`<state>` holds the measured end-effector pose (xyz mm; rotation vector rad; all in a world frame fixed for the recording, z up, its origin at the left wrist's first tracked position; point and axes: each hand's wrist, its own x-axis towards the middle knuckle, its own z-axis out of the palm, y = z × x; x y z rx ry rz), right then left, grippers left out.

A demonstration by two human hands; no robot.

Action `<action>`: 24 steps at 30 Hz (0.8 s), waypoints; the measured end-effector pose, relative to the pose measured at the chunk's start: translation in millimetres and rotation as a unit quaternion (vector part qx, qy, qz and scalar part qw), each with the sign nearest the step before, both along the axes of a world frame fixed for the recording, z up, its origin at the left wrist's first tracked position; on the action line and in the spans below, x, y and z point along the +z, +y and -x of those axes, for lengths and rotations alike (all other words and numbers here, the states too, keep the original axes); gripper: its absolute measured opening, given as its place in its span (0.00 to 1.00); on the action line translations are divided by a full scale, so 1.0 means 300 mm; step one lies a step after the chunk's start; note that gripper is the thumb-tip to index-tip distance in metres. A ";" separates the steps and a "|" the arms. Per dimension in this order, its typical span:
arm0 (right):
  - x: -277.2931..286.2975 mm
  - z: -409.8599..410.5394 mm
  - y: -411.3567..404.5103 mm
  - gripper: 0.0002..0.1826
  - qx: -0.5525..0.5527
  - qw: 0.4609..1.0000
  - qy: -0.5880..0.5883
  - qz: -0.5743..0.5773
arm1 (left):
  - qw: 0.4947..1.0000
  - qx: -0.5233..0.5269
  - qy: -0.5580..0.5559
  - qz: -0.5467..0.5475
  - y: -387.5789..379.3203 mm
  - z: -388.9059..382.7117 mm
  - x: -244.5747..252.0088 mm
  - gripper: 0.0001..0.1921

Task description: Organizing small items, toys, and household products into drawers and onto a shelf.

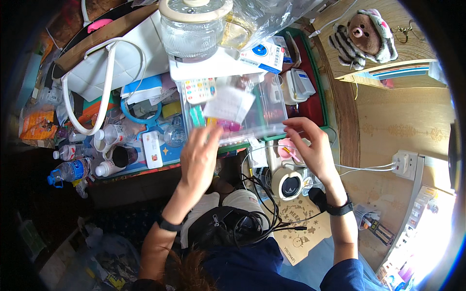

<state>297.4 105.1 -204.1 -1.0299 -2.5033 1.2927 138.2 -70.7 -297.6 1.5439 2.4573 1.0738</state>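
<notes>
A clear plastic box (271,98) lies before me on the cluttered tabletop, its front rim blurred by motion. My right hand (307,145) pinches the rim at the front right corner between thumb and fingers. At the front left, my left hand (200,152) has its blurred fingers curled over the same rim; their exact hold is partly hidden. Inside or seen through the plastic are folded white paper (229,105), a white pad with coloured buttons (198,90), a teal packet (197,115) and a magenta item (229,125).
A glass pot (194,34) stands behind the box, beside a small carton (263,56). Bottles (113,134) and a blue-framed mirror (142,109) crowd the left. Black cables (265,203) lie across my lap. White cords (364,168) run to the wall socket (404,164).
</notes>
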 end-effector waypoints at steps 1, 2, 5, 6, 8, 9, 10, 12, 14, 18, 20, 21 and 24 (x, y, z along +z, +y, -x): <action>-0.011 -0.010 0.007 0.09 -0.055 0.997 -0.007 0.051 | 0.999 0.021 0.037 0.000 0.036 0.032 -0.008 0.24; -0.060 -0.022 0.021 0.09 -0.062 0.995 0.041 0.061 | 0.994 0.063 0.093 -0.012 0.060 0.059 -0.001 0.32; -0.246 -0.045 0.109 0.09 -0.029 0.976 0.047 0.213 | 0.975 0.156 0.149 -0.045 0.139 0.152 -0.019 0.47; -0.299 -0.027 0.122 0.10 -0.022 0.965 0.015 0.260 | 0.972 0.187 0.131 -0.059 0.159 0.188 -0.027 0.49; -0.483 0.004 0.166 0.12 0.002 0.942 -0.014 0.336 | 0.967 0.217 0.114 -0.071 0.198 0.229 -0.043 0.52; -0.568 0.018 0.198 0.13 0.017 0.931 -0.012 0.364 | 0.967 0.226 0.096 -0.070 0.220 0.237 -0.046 0.53; -0.593 0.063 0.197 0.13 0.021 0.929 -0.011 0.368 | 0.965 0.240 0.080 -0.065 0.224 0.250 -0.050 0.55; -0.646 0.159 0.177 0.16 -0.095 0.857 0.048 0.504 | 0.966 0.241 0.071 -0.059 0.230 0.272 -0.055 0.54; -0.701 0.234 0.175 0.17 -0.107 0.818 0.114 0.554 | 0.968 0.238 0.059 -0.055 0.235 0.272 -0.050 0.54; -0.730 0.350 0.165 0.20 -0.157 0.748 0.209 0.610 | 0.972 0.236 -0.002 -0.013 0.232 0.265 -0.032 0.51; -0.709 0.359 0.160 0.18 -0.150 0.733 0.231 0.622 | 0.974 0.225 -0.011 0.003 0.226 0.260 -0.045 0.49; -0.684 0.365 0.158 0.17 -0.144 0.719 0.254 0.631 | 0.975 0.219 -0.009 -0.045 0.214 0.254 -0.071 0.44; -0.546 0.337 0.113 0.13 -0.099 0.738 0.255 0.617 | 0.973 0.201 -0.059 -0.097 0.145 0.270 -0.097 0.35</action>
